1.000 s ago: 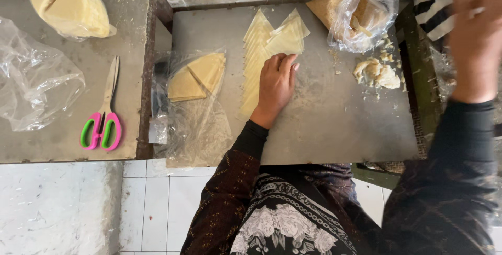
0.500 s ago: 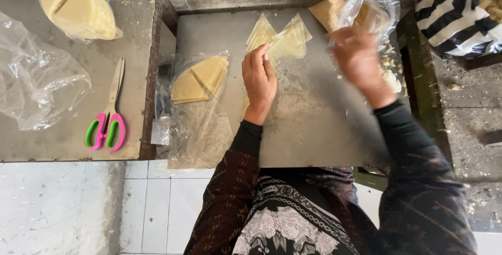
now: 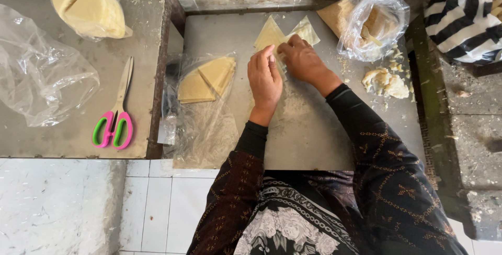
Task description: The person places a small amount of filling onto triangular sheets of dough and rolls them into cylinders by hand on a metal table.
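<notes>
We see the left hand lying flat, fingers together, on thin pale-yellow triangular dough sheets at the grey metal table's far edge; the right hand pinches them.

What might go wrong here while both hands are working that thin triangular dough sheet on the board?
The dough sheet looks thin; pinched between the left hand and right hand, it may tear. The right sleeve passes close to the filling lump and could smear it. The open bag nearby might be knocked.
</notes>
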